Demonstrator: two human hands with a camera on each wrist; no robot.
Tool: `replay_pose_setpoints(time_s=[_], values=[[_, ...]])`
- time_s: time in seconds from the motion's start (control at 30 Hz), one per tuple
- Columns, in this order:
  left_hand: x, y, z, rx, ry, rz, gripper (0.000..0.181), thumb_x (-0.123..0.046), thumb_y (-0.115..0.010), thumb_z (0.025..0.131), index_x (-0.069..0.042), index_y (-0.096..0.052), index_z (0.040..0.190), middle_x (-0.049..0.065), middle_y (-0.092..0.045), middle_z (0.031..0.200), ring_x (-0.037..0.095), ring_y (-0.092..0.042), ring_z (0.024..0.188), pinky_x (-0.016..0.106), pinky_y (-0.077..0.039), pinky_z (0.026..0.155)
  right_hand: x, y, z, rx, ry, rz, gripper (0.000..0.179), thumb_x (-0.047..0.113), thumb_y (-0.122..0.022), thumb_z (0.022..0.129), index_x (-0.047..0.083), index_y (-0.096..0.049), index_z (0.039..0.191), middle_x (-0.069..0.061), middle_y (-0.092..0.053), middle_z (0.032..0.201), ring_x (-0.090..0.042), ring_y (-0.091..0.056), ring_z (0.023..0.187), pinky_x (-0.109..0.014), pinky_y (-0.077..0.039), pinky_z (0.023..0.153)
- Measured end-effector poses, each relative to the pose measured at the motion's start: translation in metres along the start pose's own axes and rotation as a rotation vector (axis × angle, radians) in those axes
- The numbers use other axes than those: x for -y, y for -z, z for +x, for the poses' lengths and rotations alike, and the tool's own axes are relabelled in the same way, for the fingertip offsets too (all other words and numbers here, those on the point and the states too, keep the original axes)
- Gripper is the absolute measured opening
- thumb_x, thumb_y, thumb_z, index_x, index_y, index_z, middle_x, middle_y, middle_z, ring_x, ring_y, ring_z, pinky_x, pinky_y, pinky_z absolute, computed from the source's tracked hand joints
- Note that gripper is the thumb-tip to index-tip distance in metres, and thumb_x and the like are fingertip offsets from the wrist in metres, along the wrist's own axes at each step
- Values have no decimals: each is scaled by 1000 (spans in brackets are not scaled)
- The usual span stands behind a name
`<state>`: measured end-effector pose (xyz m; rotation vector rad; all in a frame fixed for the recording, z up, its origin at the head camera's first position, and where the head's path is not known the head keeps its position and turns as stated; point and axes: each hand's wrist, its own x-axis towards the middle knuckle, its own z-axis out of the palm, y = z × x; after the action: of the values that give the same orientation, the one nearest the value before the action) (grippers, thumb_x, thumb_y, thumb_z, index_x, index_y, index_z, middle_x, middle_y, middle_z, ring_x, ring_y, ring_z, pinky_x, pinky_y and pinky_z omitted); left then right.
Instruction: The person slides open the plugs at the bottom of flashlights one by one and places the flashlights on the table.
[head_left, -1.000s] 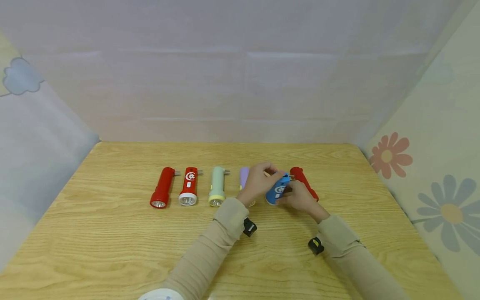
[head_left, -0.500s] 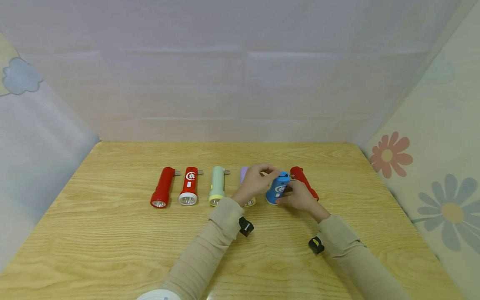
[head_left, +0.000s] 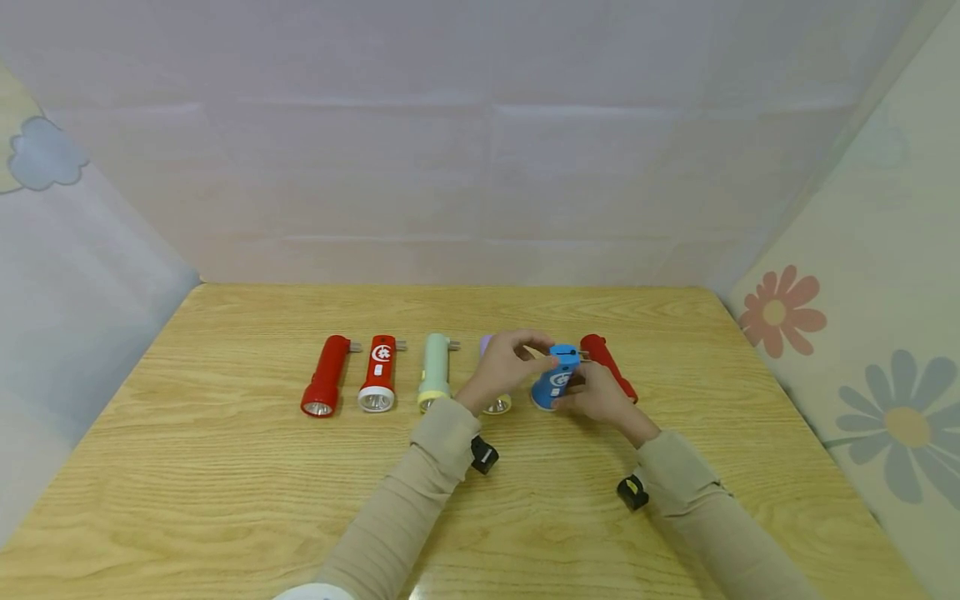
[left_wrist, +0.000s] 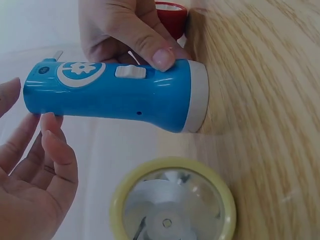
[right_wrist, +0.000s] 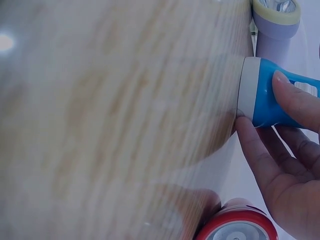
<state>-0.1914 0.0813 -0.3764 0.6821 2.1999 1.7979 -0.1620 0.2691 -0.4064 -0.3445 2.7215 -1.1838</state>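
Observation:
A blue flashlight with a white rim stands lens-down at the tabletop, its metal plug prongs sticking out near the upper end. My right hand grips its lower part, the thumb lying beside the white switch in the left wrist view. Beside the top end is my left hand. Its relaxed fingertips are right at the body and its thumb is slightly apart from the end in the left wrist view. Under the left hand lies a purple flashlight with a yellow rim, partly hidden.
Left of the hands lie a pale green flashlight, a red one with a white rim and an all-red one. Another red flashlight lies tilted just beyond the right hand. Printed cloth walls enclose the wooden table.
My left hand has drawn slightly leftward from the top of the blue flashlight, uncovering more of its end. The right hand and the flashlight have stayed nearly in place.

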Motion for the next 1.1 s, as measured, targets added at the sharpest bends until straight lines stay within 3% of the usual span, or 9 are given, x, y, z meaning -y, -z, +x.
replay_pose_setpoints(time_s=[0.17, 0.7, 1.1], values=[[0, 0, -1, 15, -9, 29, 27, -19, -70, 81, -10, -65, 106, 1, -64, 99, 13, -56, 75, 24, -48, 63, 1, 0, -1, -4, 5, 3, 39, 6, -75, 73, -9, -59, 105, -18, -63, 101, -33, -61, 94, -43, -49, 80], [7, -7, -1, -17, -84, 83, 25, -17, -68, 83, -8, -63, 106, 0, -62, 99, 10, -55, 74, 21, -49, 61, 2, 1, -2, -8, 17, 13, 41, 6, -76, 73, -9, -59, 107, -19, -62, 102, -34, -61, 93, -43, -49, 80], [4, -10, 0, -46, -64, 103, 24, -18, -65, 85, -9, -63, 107, -1, -62, 97, 9, -55, 73, 21, -48, 58, -1, 4, -4, 19, 23, 8, 42, 10, -76, 74, -10, -59, 107, -18, -64, 100, -32, -61, 93, -44, -49, 81]])
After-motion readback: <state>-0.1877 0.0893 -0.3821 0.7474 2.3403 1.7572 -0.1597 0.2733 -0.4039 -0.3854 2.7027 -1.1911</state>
